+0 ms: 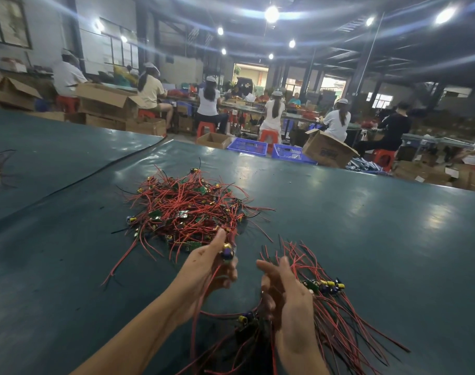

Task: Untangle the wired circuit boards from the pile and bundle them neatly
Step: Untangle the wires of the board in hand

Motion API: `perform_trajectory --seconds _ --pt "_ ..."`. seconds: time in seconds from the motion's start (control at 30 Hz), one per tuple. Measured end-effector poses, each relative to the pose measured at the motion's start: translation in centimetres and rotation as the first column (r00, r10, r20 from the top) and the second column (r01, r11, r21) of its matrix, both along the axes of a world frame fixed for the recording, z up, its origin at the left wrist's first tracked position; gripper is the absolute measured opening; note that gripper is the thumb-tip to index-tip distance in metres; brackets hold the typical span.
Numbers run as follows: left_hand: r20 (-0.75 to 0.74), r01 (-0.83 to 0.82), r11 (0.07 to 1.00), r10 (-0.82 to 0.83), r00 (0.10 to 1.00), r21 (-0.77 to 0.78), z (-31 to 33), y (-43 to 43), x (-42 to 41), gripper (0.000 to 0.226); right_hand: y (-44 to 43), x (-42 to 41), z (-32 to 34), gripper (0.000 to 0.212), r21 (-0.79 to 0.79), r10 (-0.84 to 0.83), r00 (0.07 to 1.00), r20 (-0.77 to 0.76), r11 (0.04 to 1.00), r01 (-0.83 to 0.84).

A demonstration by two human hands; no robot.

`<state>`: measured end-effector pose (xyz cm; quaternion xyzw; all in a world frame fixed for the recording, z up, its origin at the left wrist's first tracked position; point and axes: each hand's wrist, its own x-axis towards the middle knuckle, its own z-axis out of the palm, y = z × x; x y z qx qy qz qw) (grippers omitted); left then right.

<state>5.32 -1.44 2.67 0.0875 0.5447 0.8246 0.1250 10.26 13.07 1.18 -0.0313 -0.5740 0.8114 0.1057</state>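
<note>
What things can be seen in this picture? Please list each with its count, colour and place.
pile: one, red wires with green boards, middle of the table
bundle: one, red and black wires, near right
board: one, with purple and yellow parts, in the left hand
table: one, dark green, foreground
crates: two, blue, beyond the table's far edge
boxes: several, brown, on the floor behind
stools: several, red, under seated workers
workers: several, mostly in white, at far benches
lamps: several, white, on the ceiling
left hand: grips the board, wires hanging below
right hand: at the bundle, grip unclear
</note>
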Motion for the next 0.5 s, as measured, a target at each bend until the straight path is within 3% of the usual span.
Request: perform_trajectory --seconds 0.13,0.3,0.37,0.5 --pt "0.024 0.174 0.959 -0.173 0.985 -0.222 -0.60 0.51 0.09 0.050 -0.91 0.06 -0.10 0.055 0.061 0.099 0.995 0.026 0.993 -0.100" --pt "0.067 0.261 0.913 -0.252 0.965 -0.313 -0.52 0.33 0.11 0.052 -0.75 -0.01 -0.02 0.027 0.030 0.094 0.994 0.061 0.995 -0.096" --pt "0.096 0.276 0.922 -0.260 0.961 -0.272 -0.75 0.35 0.20 0.047 -0.67 0.00 0.02 0.024 -0.023 0.088 0.992 0.086 0.996 -0.087" --pt "0.138 0.307 0.951 -0.299 0.944 -0.046 -1.20 0.40 0.56 0.018 -0.37 -0.23 0.03 0.025 -0.091 0.035 0.994 0.106 0.995 -0.025"
